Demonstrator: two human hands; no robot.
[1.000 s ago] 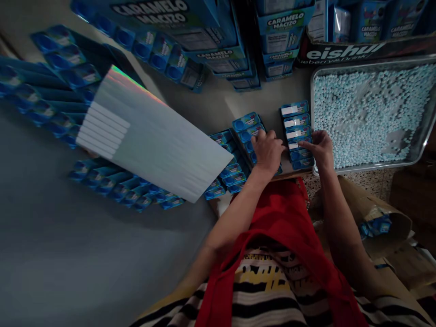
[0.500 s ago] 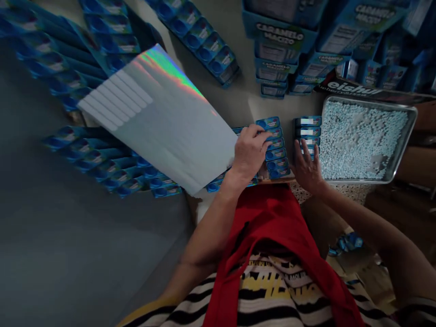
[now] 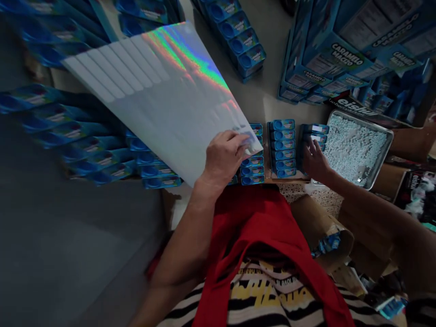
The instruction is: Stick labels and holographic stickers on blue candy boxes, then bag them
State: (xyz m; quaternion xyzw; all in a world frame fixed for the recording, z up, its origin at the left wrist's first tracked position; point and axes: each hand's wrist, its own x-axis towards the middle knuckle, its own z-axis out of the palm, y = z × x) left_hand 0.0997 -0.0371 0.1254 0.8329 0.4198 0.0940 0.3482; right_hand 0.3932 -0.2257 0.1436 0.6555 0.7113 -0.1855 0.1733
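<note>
A large shiny sticker sheet [image 3: 163,104] with rainbow glare lies slanted over rows of blue boxes; pale bare strips show at its far left end. My left hand [image 3: 223,154] is closed at the sheet's right corner, thumb and fingers pinched there. A row of small blue boxes [image 3: 284,145] stands upright to its right. My right hand [image 3: 316,160] rests with fingers stretched on another short row of blue boxes [image 3: 315,128], whose upper ones carry bright white-looking patches.
A metal tray [image 3: 391,150] of pale blue pellets stands at the right. Behind it are stacked blue display boxes marked Caramelo Macizo [image 3: 345,54]. More blue box rows [image 3: 91,150] fill the left. Below the table edge sits an open cardboard box [image 3: 344,227] with blue wrappers.
My left hand has moved left from the middle row of boxes onto the corner of the sheet. My right hand stays on its row. The whole view has shifted.
</note>
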